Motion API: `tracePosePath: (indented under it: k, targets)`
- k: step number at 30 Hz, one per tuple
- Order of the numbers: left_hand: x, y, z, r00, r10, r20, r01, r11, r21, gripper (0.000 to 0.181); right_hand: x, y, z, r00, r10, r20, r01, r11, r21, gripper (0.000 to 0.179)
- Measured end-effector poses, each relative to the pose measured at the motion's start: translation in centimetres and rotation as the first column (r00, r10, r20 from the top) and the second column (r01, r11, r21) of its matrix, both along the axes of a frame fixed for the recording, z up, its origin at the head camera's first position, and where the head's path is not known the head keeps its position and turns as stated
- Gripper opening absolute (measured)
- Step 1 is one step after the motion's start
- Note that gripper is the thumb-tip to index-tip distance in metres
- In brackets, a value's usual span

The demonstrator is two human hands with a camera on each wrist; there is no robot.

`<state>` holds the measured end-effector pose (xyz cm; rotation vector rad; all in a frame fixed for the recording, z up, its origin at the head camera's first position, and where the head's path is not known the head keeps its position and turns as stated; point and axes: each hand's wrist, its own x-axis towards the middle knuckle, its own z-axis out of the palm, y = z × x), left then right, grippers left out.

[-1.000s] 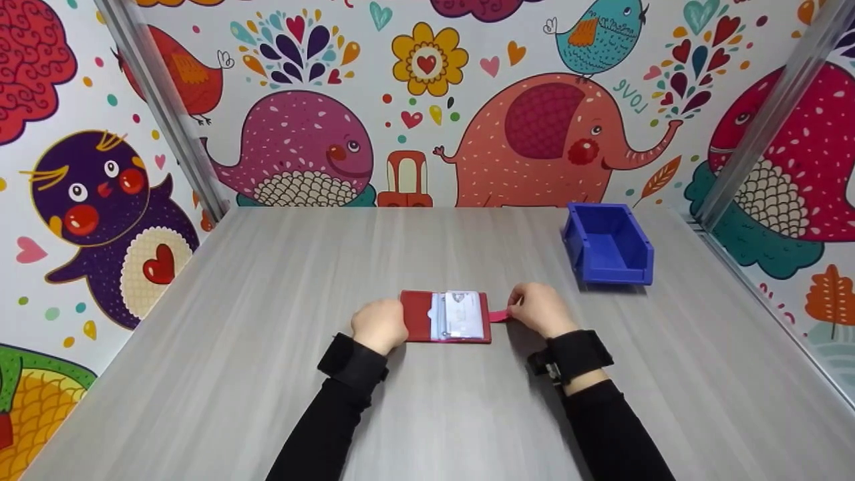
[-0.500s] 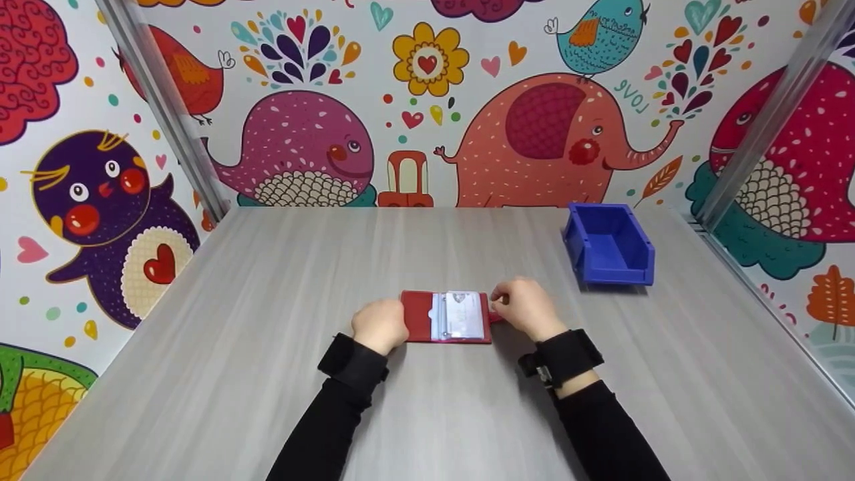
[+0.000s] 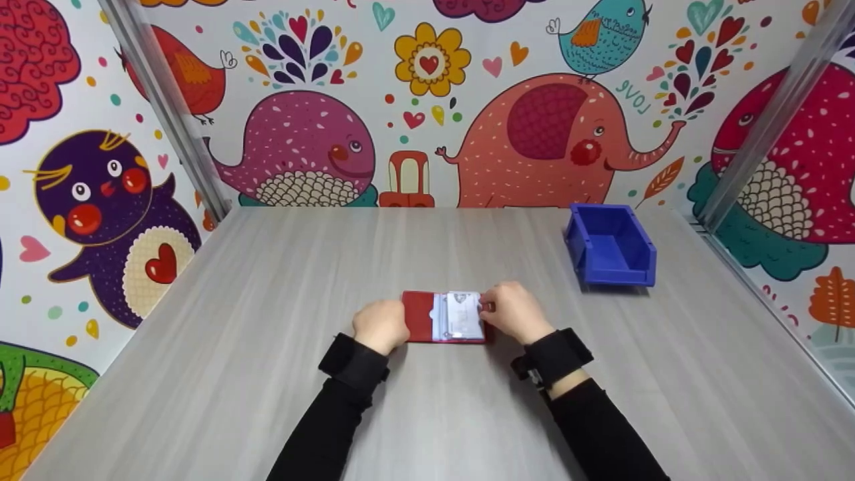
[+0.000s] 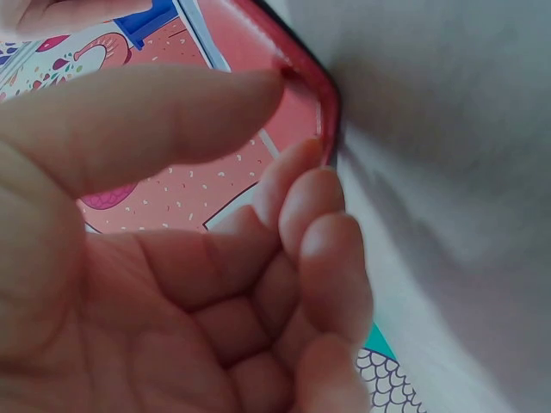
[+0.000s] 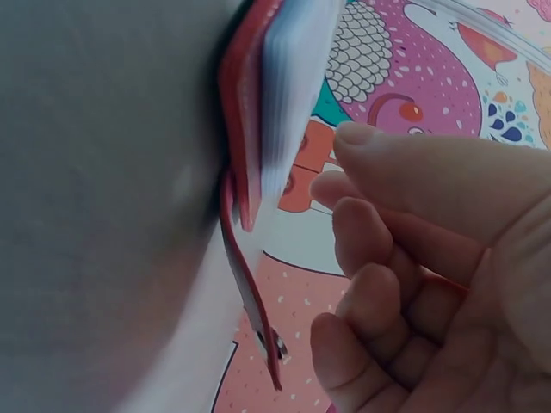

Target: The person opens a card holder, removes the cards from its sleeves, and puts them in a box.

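A red card wallet lies unfolded on the table, its clear sleeves stacked on the right half. My left hand pinches the wallet's left edge, thumb on the inner cover and curled fingertips at the rim. Over the right edge is my right hand, thumb and index fingertips close together beside the sleeves, the other fingers loosely bent. Nothing shows between them in the right wrist view. There, a narrow red strap with a metal snap sticks out loose from the cover, apart from the fingers.
A blue plastic bin stands at the back right of the pale wood-grain table. Walls printed with cartoon animals rise along the back and both sides, with metal posts in the corners.
My right hand has let go of the strap and moved left, to the sleeves' right edge. The left hand and the wallet have stayed in place.
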<state>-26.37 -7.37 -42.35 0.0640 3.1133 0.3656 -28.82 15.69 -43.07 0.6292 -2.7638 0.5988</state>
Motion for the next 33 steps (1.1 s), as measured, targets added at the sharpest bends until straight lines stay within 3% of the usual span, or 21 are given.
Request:
tracePosePath:
  k: [6,13,20,33]
  targets:
    - [-0.04,-0.02,-0.07,1.000,-0.002,0.016,0.002,1.000,0.001,0.004,-0.09,-0.27,-0.28,1.000,0.029,0.004,-0.029,0.998,0.052,0.036]
    - [-0.10,-0.08,-0.18,1.000,-0.006,0.021,0.006,1.000,0.002,0.004,-0.08,-0.55,-0.41,0.999,0.023,0.041,-0.027,0.996,0.086,0.027]
    - [0.00,-0.04,-0.08,1.000,-0.003,0.006,0.003,1.000,0.021,0.006,-0.06,-0.58,-0.34,0.999,0.028,0.027,-0.032,0.992,0.122,0.023]
    - [-0.13,-0.22,0.08,1.000,-0.013,-0.006,0.013,1.000,0.012,0.005,0.01,-0.72,-0.16,0.994,-0.024,0.108,0.014,0.995,0.097,0.020]
